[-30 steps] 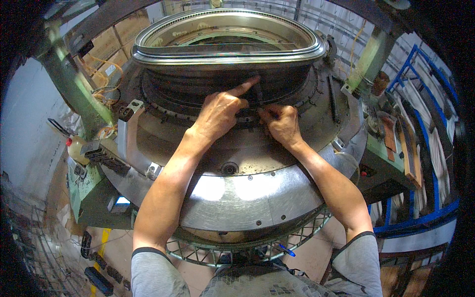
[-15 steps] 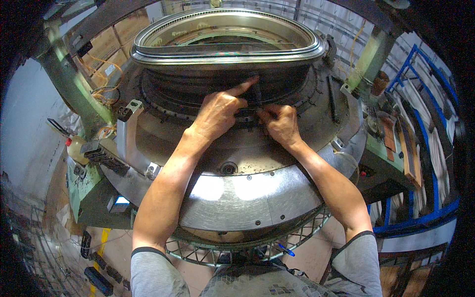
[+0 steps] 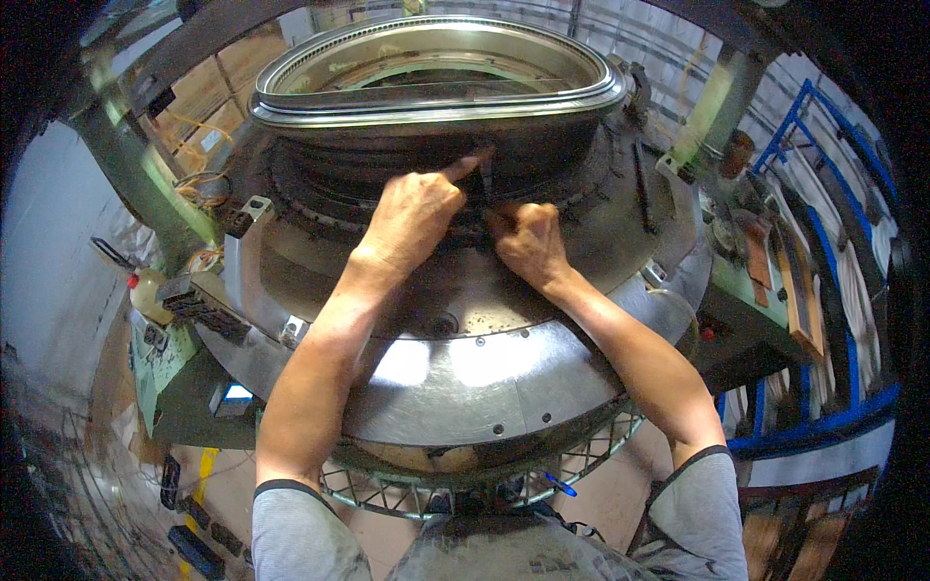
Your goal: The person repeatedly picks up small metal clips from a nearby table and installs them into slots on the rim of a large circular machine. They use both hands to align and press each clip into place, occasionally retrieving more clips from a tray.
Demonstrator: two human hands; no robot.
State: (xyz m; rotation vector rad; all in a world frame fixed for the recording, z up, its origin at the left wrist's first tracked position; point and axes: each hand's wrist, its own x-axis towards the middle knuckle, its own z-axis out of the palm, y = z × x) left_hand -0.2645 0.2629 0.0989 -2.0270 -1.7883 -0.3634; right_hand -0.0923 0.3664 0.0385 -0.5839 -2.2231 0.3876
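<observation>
Pointing the index finger of your left hand (image 3: 418, 215) at the dark drum (image 3: 358, 160) in the middle of the machine, you curl its other fingers in. Just to the right, your right hand (image 3: 528, 237) bends its fingers together near the foot of a slim strip (image 3: 487, 176); whether they clamp it cannot be told. A shiny ring (image 3: 426, 114) tops the drum; a curved metal plate (image 3: 455, 387) occupies the near side.
</observation>
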